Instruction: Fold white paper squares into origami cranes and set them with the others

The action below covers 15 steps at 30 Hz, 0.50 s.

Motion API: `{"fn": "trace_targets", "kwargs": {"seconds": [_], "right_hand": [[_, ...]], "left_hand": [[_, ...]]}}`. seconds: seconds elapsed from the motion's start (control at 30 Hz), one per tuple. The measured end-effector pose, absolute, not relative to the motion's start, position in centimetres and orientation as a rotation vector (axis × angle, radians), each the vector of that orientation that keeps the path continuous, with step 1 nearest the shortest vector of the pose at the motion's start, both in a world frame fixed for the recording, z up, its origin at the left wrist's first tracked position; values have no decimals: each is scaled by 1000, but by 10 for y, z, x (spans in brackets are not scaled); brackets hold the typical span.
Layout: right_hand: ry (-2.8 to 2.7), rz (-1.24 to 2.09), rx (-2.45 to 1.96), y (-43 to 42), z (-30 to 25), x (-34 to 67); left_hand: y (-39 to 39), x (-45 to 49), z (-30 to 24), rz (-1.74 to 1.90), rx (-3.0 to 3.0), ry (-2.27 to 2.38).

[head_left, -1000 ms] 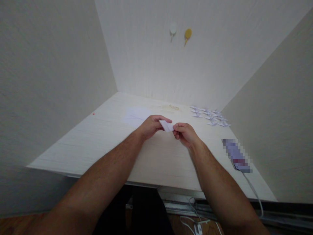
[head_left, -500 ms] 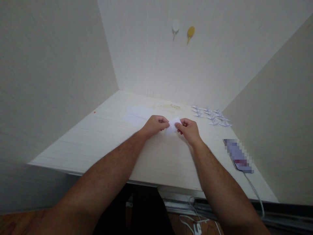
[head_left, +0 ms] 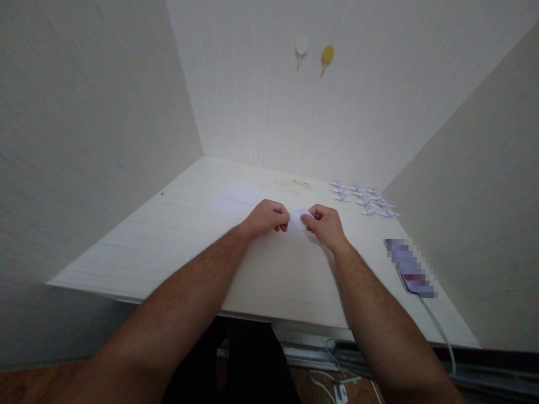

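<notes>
A small folded piece of white paper is held just above the table, between my two hands. My left hand pinches its left edge with thumb and fingers. On the other side my right hand grips it, thumb lying over the paper's right part. The fine creases are too pale to make out. To the left, flat white paper sheets lie on the table behind my left wrist.
Several folded paper cranes stand at the back right of the white table. A phone with a cable lies near the right wall. Two hooks, one white and one yellow, are on the back wall.
The paper between my hands has tilted slightly and sits a little lower. My left fingers have shifted slightly down at its edge; both hands keep their hold.
</notes>
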State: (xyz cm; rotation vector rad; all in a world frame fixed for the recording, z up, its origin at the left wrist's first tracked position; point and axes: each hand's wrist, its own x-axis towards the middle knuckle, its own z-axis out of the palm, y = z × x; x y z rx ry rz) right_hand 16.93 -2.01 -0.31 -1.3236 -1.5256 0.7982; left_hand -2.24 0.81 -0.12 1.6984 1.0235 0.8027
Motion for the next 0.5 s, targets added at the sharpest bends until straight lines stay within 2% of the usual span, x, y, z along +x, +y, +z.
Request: {"fn": "trace_targets", "kwargs": {"seconds": [0.5], "right_hand": [[-1529,981,-1175,-23,-4,165]], "left_hand": [[5,-20,1,832,1670,1120]]}}
